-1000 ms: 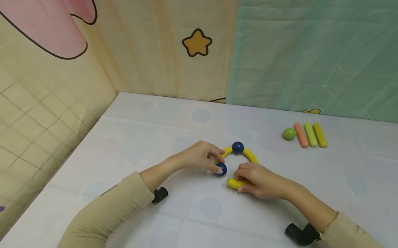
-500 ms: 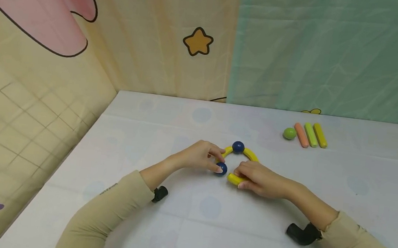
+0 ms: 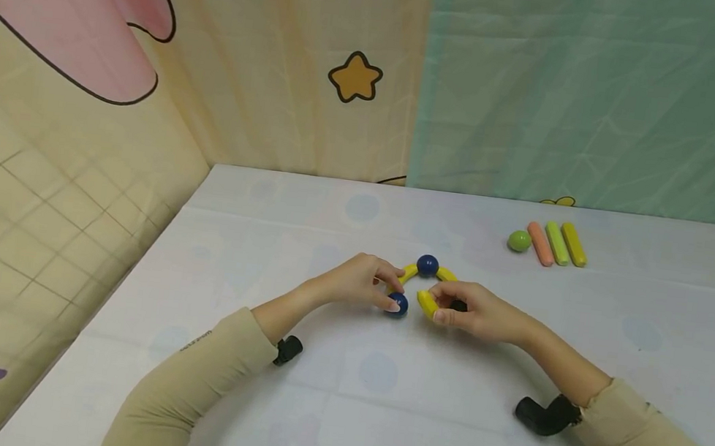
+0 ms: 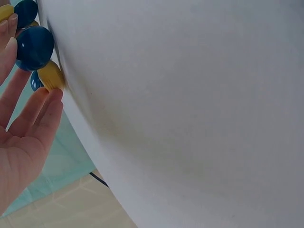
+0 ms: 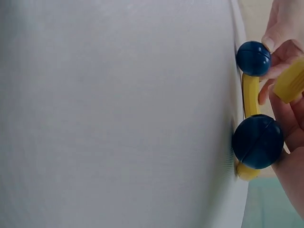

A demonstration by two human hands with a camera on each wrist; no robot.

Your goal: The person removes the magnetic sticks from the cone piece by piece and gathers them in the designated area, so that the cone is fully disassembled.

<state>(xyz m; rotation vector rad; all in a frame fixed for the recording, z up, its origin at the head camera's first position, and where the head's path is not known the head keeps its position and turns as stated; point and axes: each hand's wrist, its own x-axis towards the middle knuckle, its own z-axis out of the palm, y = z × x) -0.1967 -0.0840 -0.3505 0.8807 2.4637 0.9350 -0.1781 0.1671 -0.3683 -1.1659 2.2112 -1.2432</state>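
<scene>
Looks like joining: rod (image 3: 425, 304) pinched by right hand (image 3: 482, 314), ball (image 3: 401, 304) at rod's 9 o'clock seemingly held by left hand (image 3: 357, 280) (angle's iffy), so lining-up's needed next.

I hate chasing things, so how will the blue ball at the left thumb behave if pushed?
Being round, the blue ball would probably roll if the left hand let go. Its glossy shine suggests a smooth, possibly slippery surface. It appears to touch a yellow piece, so that might shift too.
</scene>
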